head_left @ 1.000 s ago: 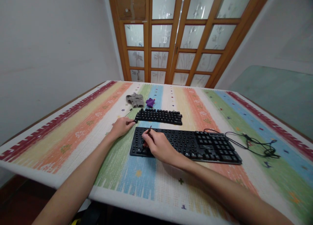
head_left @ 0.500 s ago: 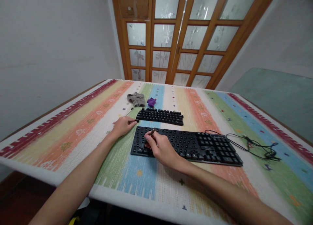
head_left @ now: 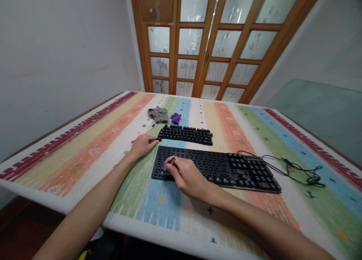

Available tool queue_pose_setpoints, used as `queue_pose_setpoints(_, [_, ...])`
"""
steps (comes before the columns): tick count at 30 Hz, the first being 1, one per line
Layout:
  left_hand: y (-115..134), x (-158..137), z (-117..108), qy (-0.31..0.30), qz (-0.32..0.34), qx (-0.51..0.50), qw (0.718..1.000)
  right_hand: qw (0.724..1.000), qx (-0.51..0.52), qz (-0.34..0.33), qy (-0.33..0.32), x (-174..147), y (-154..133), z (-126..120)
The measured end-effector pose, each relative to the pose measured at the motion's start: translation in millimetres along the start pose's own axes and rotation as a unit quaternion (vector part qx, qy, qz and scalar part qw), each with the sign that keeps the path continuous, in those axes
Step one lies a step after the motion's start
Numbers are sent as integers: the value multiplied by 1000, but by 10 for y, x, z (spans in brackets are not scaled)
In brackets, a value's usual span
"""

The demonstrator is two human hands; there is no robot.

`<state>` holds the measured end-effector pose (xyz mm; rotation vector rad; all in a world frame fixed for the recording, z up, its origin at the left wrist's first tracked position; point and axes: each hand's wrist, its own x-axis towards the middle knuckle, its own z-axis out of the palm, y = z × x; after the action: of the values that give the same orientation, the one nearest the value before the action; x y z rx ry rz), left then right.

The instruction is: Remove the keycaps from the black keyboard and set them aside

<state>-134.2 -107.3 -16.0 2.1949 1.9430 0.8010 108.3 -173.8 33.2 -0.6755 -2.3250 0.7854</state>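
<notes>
A black keyboard (head_left: 207, 163) lies across the table, its left and middle sections stripped of keycaps and its right section still carrying them. Over its left part, my right hand (head_left: 185, 174) is closed around a slim dark tool (head_left: 173, 159), mostly hidden by the fingers. Behind the keyboard, several loose black keycaps (head_left: 186, 134) are laid out in rows. My left hand (head_left: 144, 145) rests on the cloth beside them, with thumb and fingertips pinched at the keycap (head_left: 159, 139) on the front left corner of the rows.
A grey cloth (head_left: 157, 114) and a small purple cloth (head_left: 175, 118) lie behind the keycaps. The keyboard's black cable (head_left: 304, 173) is coiled at the right. A striped tablecloth (head_left: 93, 169) covers the table. Wood-framed glass doors (head_left: 198, 45) stand beyond it.
My right hand has shifted slightly and turned, so the tool's upper end sits lower and further left. My left hand stays at the same keycap.
</notes>
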Motion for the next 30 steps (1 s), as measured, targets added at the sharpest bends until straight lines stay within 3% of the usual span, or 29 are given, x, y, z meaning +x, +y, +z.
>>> queue_pose_setpoints(16, [0, 1, 2, 2, -4, -2, 1000, 997, 16, -32, 68, -127, 136, 153])
queue_pose_setpoints(23, [10, -7, -3, 5, -5, -6, 1000, 998, -36, -34, 39, -69, 66, 213])
queue_pose_setpoints(30, [-23, -4, 17, 7, 3, -1, 1000, 989, -130, -22, -61, 253, -4, 109])
